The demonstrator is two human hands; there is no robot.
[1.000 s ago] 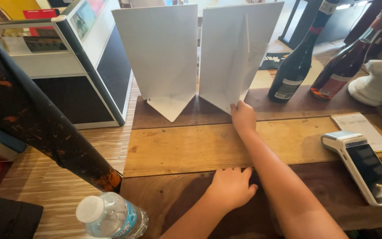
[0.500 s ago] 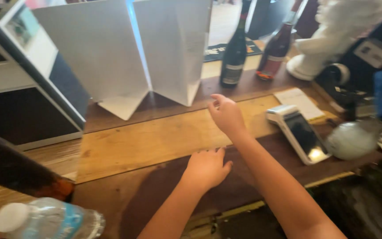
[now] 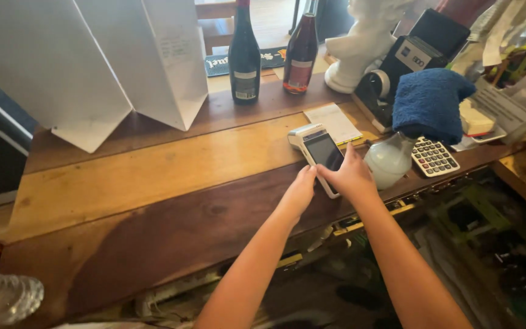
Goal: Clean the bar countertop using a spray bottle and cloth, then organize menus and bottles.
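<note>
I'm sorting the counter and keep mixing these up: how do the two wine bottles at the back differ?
The left bottle is dark, nearly black glass; the right bottle shows reddish through its glass. The left bottle's label is dark, the right bottle's pale. The left bottle stands nearer the white paper bags, the right bottle nearer the white figurine. Both stand upright on the wooden counter, untouched by either hand.

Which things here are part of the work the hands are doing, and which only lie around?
In use:
- white handheld payment terminal with dark screen
- left hand, touching its near end
- right hand, on its side

Lying about:
- two dark glass wine bottles
- white folded paper bags
- blue towel
- grey desk calculator
- clear plastic water bottle
</note>
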